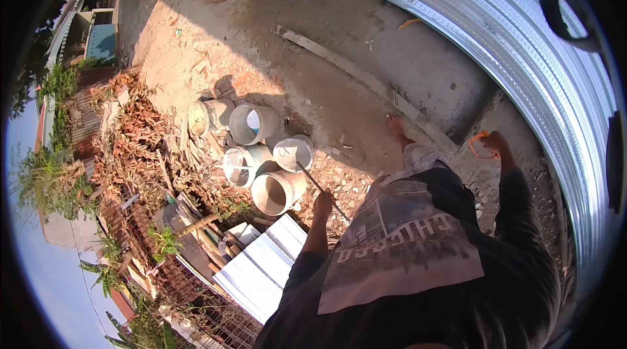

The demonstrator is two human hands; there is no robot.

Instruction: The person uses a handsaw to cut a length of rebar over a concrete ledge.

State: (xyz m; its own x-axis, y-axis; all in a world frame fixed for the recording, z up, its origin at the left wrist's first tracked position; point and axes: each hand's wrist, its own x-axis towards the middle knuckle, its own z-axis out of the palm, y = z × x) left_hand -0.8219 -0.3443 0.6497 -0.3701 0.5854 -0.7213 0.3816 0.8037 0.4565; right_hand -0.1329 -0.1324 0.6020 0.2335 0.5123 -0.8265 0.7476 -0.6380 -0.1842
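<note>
My left hand point(323, 205) is closed around a thin dark rod point(312, 181). The rod's far end reaches a whitish bucket point(285, 161); whether it is inside or just against it I cannot tell. Several more dirty buckets stand or lie close by, among them a tipped one point(279, 192) with its mouth facing left and a grey one point(266, 121) with something white and blue inside. Out to the right, my right hand point(498, 144) grips an orange loop-shaped thing point(479, 144), perhaps a frame or handle; its kind is unclear.
Shiny corrugated metal sheets point(522, 42) curve along the right side. A long wooden plank point(346, 66) lies on the ground ahead. To the left are dry leaves point(140, 146), scrap wood and white ribbed panels point(261, 267). My bare foot point(396, 124) stands on dirt.
</note>
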